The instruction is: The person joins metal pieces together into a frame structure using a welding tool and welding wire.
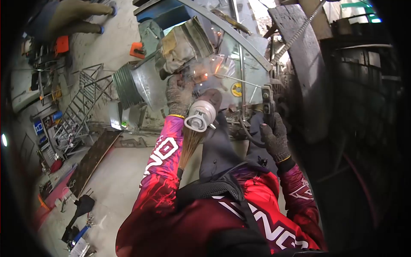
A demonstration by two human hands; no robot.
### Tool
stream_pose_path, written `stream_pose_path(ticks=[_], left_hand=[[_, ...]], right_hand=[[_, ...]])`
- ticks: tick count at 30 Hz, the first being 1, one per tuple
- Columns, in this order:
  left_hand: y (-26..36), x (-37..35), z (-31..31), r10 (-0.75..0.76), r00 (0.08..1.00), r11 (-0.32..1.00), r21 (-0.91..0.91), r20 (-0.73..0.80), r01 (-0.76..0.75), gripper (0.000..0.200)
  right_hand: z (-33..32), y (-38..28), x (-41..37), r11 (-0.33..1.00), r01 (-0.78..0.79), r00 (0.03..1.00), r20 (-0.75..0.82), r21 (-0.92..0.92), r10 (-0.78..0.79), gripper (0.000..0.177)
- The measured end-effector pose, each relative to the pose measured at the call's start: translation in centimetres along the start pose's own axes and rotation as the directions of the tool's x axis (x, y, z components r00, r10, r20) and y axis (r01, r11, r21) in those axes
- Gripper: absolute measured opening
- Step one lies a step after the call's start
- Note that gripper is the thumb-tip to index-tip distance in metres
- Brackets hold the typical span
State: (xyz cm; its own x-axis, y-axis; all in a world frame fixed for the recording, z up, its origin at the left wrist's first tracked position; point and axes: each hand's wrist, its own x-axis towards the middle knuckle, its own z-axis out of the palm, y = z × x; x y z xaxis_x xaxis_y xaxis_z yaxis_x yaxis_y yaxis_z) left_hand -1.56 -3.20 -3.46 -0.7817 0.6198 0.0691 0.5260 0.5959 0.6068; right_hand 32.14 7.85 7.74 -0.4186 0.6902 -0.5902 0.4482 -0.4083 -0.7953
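Observation:
My right hand (275,139), in a dark grey knit glove, is wrapped around the handle of a welding electrode holder (267,100). From its jaws a thin welding rod (239,80) points left towards a glowing orange spot over the metal sheet (252,49). My left hand (177,100), gloved too, reaches forward beside a crumpled tan and grey cloth bundle (188,45); its fingertips are blurred, and I cannot tell what they grip. Just right of that wrist is a grey-white cylinder (201,115) with a ring handle, above a bundle of thin brown strands (191,145).
A yellow disc (236,89) lies on the sheet. A curved metal strip (231,32) crosses the work area. At right stands a dark plank (299,55). Metal frames (85,94) and a brown board (92,165) occupy the left floor. Another person's legs (81,19) show top left.

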Motion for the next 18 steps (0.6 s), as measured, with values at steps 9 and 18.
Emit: stream_pose_path(ticks=[9,18], left_hand=[[3.6,0.9,-1.5,-0.080,0.993,0.997,0.001,0.086,0.080,0.050],[3.5,0.8,-1.7,-0.100,0.986,0.994,0.059,0.133,0.093,0.042]], right_hand=[[1.3,-1.5,1.0,0.967,0.242,0.969,0.069,-0.079,-0.237,0.025],[0.4,0.9,0.7,0.929,0.232,0.972,0.113,-0.289,-0.207,0.030]])
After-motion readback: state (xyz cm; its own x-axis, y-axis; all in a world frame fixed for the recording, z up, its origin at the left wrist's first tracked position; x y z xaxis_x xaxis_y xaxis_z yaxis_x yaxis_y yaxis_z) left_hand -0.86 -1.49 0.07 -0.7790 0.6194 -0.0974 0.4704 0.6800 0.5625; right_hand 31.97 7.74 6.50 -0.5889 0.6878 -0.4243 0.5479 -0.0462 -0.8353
